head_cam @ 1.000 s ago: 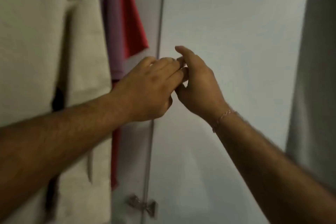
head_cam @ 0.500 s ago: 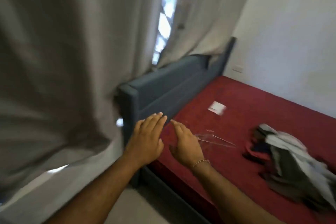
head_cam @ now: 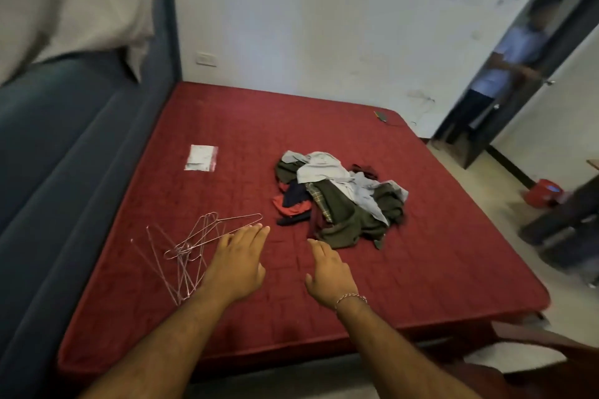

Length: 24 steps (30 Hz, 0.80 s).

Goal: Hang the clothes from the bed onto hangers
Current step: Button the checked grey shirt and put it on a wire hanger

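A heap of mixed clothes (head_cam: 340, 197), olive, grey, navy and red, lies in the middle of the red mattress (head_cam: 437, 253). Several thin wire hangers (head_cam: 191, 246) lie tangled on the mattress at the left. My left hand (head_cam: 238, 264) hovers with straight fingers just right of the hangers, its fingertips near one hanger's long wire. My right hand (head_cam: 329, 275), with a bracelet at the wrist, is stretched out flat, its fingertips close to the near edge of the clothes heap. Neither hand holds anything.
A dark blue headboard (head_cam: 64, 152) runs along the mattress's left side under a pale curtain (head_cam: 71, 0). A small plastic packet (head_cam: 201, 157) lies on the mattress. A person (head_cam: 509, 65) stands in the doorway at the right. A red bucket (head_cam: 544, 193) sits on the floor.
The view swung from hanging shirts at a wardrobe, past the curtain, to the bed. My hands, touching together before, have parted and now reach out flat over the mattress.
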Motion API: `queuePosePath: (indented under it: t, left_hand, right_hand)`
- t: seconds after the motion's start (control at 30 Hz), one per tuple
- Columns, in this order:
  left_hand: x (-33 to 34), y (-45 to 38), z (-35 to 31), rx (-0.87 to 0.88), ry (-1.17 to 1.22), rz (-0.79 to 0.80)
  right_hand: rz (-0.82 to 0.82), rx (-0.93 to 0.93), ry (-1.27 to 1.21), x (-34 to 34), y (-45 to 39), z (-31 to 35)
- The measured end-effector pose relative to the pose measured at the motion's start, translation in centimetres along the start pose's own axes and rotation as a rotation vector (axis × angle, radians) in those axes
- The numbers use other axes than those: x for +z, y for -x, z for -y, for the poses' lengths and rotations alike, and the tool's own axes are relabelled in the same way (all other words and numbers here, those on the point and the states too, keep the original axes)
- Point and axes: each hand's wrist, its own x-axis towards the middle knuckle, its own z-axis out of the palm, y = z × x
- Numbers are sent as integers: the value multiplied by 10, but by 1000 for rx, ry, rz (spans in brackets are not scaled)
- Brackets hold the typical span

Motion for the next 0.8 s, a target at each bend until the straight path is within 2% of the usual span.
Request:
queuePosePath:
  t: [0.17, 0.4, 0.57, 0.8]
  left_hand:
    - [23, -73, -2, 124, 1, 64]
    - [61, -173, -34, 201, 27, 133]
    - [106, -253, -59, 187, 28, 204]
    - [180, -357, -93, 44, 77, 313]
  right_hand:
    - [-1, 122, -7, 6, -29, -21]
    - [6, 183, -27, 8, -99, -78]
    - [53, 188, -36, 20, -182, -151]
    - [170, 311, -142, 50, -296, -270]
